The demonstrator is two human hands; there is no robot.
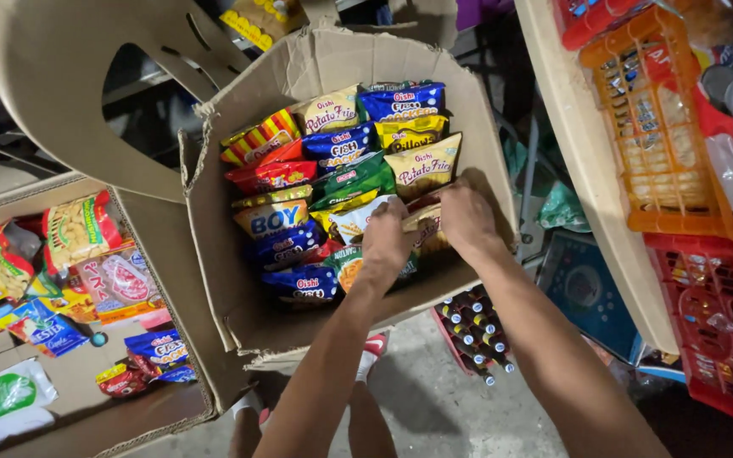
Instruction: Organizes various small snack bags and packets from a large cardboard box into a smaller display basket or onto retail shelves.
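1. Down inside the cardboard box (214, 220), the left hand (386, 240) and right hand (466, 219) sat side by side, fingers curled onto one yellow snack bag (425, 229).
2. That bag lay between them at the box's near right corner, its long axis running hand to hand, equally near both.
3. Other snack packets (332, 182) were packed upright beyond and to the left.
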